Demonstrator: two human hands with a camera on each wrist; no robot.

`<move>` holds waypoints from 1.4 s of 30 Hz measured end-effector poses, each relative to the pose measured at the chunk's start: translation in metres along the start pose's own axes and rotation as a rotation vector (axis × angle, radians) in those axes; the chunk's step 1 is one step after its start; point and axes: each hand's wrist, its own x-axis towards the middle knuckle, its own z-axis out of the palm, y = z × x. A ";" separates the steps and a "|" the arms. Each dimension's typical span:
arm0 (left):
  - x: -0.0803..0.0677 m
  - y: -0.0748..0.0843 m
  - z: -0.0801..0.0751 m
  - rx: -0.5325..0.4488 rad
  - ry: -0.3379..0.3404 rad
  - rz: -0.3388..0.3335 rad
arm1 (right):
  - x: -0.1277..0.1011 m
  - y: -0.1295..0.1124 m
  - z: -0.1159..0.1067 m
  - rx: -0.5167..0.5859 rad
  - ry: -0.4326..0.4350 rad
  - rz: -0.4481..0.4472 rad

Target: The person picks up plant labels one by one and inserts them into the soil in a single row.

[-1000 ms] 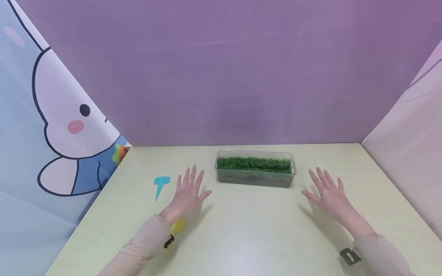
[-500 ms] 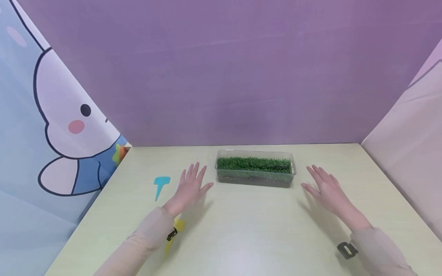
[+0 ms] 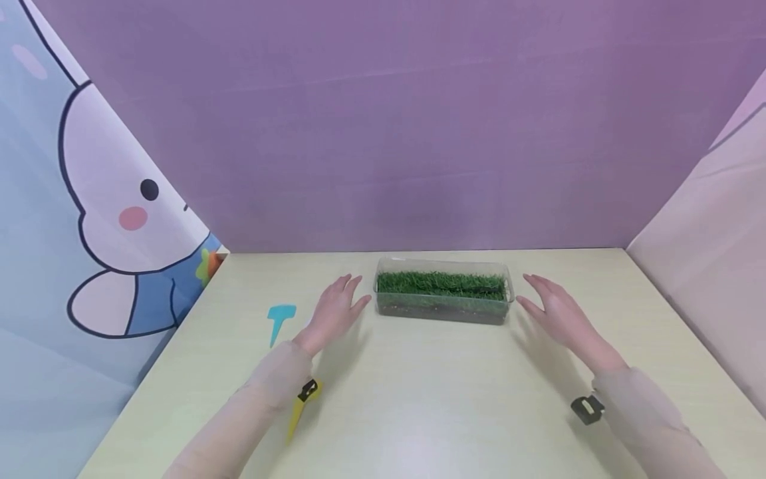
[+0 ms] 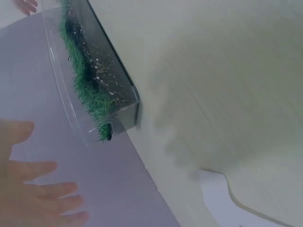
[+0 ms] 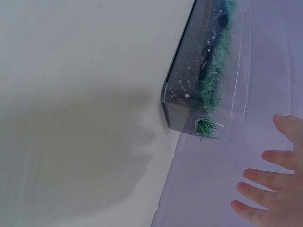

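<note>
A clear plastic box (image 3: 443, 307) with dark soil and green grass (image 3: 431, 283) inside stands at the back of the table. My left hand (image 3: 333, 311) hovers just off its left end, fingers spread and slightly bent, touching nothing. Off the right end, my right hand (image 3: 561, 313) is held the same way, thumb toward the box. Both wrist views show the box's near end, apart from the fingertips. A blue T-shaped plant label (image 3: 280, 319) lies left of my left hand. Beneath the left forearm is a yellow plant label (image 3: 296, 416), partly covered by a black strap clip.
The pale wooden table (image 3: 437, 392) ends at a purple backdrop (image 3: 419, 133) behind the box. A cloth with a cartoon rabbit (image 3: 131, 179) hangs along the left side, and a pale cloth (image 3: 712, 253) borders the right.
Both hands have moved forward and inward, toward the two ends of the box, and their fingers have bent a little. The box and the plant labels have stayed put.
</note>
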 end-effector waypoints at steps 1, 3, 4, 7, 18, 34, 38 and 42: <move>0.002 0.000 0.000 -0.007 0.008 0.000 | 0.002 0.000 0.000 0.007 -0.006 0.005; 0.007 0.001 0.001 -0.033 0.015 -0.005 | 0.006 0.001 0.001 0.019 -0.015 0.015; 0.009 0.001 0.002 -0.047 0.017 -0.010 | 0.008 0.001 0.001 0.025 -0.018 0.023; 0.015 0.003 0.003 -0.106 0.022 -0.035 | 0.013 0.001 0.003 0.045 -0.026 0.046; 0.035 0.007 0.014 -0.298 0.049 -0.129 | 0.027 0.003 0.010 0.188 -0.047 0.167; 0.081 -0.047 0.086 -0.518 0.048 -0.261 | 0.038 0.006 0.024 0.482 -0.032 0.328; 0.115 -0.114 0.158 -0.596 0.079 -0.217 | 0.038 0.004 0.026 0.528 -0.028 0.351; 0.112 -0.116 0.159 -0.745 0.088 -0.241 | 0.038 0.004 0.026 0.593 -0.043 0.384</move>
